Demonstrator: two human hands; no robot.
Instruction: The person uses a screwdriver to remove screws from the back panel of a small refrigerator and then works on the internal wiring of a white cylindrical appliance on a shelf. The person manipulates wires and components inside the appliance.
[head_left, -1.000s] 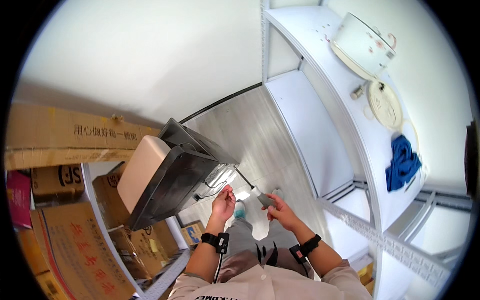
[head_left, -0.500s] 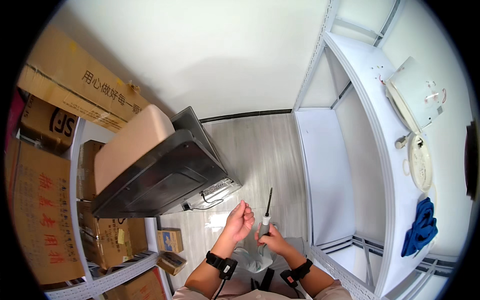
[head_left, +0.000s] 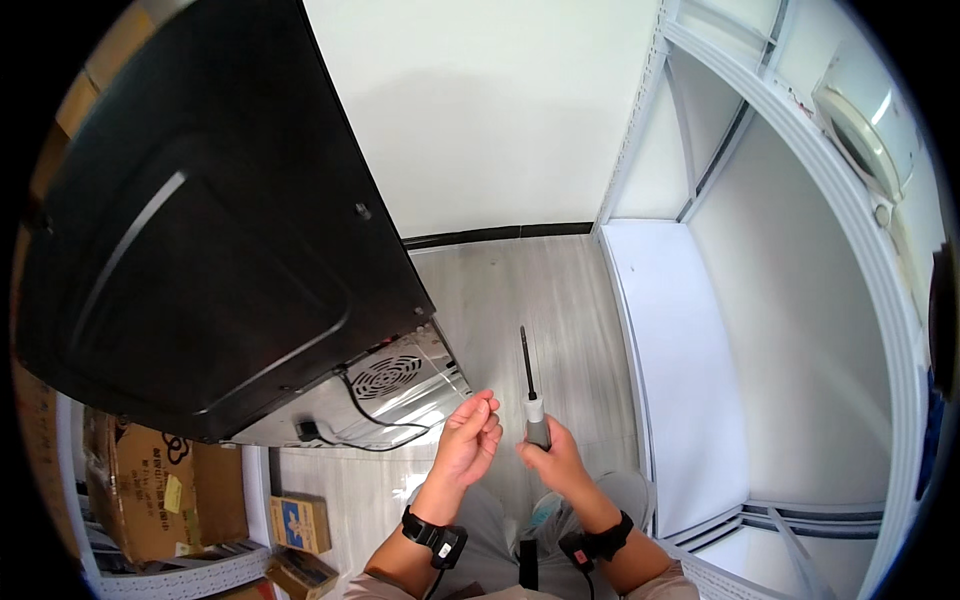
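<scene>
My right hand (head_left: 560, 461) is wrapped round the grey-and-white handle of a screwdriver (head_left: 531, 378), whose dark shaft points away from me. Beside it on the left, my left hand (head_left: 470, 440) is closed, thumb and fingertips pinched together. Anything between those fingertips is too small to make out. Just ahead of the left hand stands a large appliance with a black back panel (head_left: 230, 270). Below that panel is a shiny metal section with a round slotted vent (head_left: 388, 377) and a black cable (head_left: 365, 408) looping out.
Cardboard boxes (head_left: 220, 495) fill a white rack at the left, with small boxes (head_left: 300, 522) on the floor in front. A white shelf unit (head_left: 680, 350) runs along the right, pale round-edged parts (head_left: 860, 135) on its upper board. A white wall (head_left: 480, 120) closes the far side.
My view has come lower and closer to the appliance, so its black panel looks much larger. Both hands keep their grips, and the screwdriver points slightly more to the left.
</scene>
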